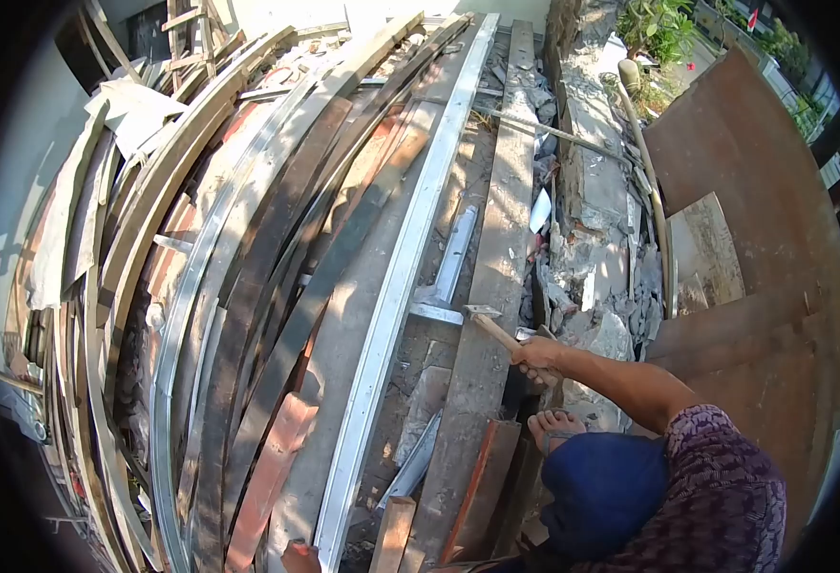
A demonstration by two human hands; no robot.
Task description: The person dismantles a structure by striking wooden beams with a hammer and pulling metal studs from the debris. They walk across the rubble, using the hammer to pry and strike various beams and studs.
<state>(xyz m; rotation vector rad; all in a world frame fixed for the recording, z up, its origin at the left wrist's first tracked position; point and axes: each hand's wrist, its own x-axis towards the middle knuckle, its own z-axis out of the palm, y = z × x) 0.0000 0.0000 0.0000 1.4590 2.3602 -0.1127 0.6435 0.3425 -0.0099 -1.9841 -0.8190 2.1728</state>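
Outdoors, amid stacked planks (pixel 499 229) and a white rail (pixel 410 239), the right hand (pixel 539 358) is clenched on a hammer (pixel 494 328), its head above a plank beside rubble (pixel 592 258); the left hand is unseen.

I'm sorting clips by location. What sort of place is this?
Probably an outdoor building or demolition site: long wooden planks and metal rails lie piled together, broken rubble lies beside them, and the right hand grips a hammer.

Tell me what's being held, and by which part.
A hammer, gripped by the right hand at the lower end of its wooden handle.
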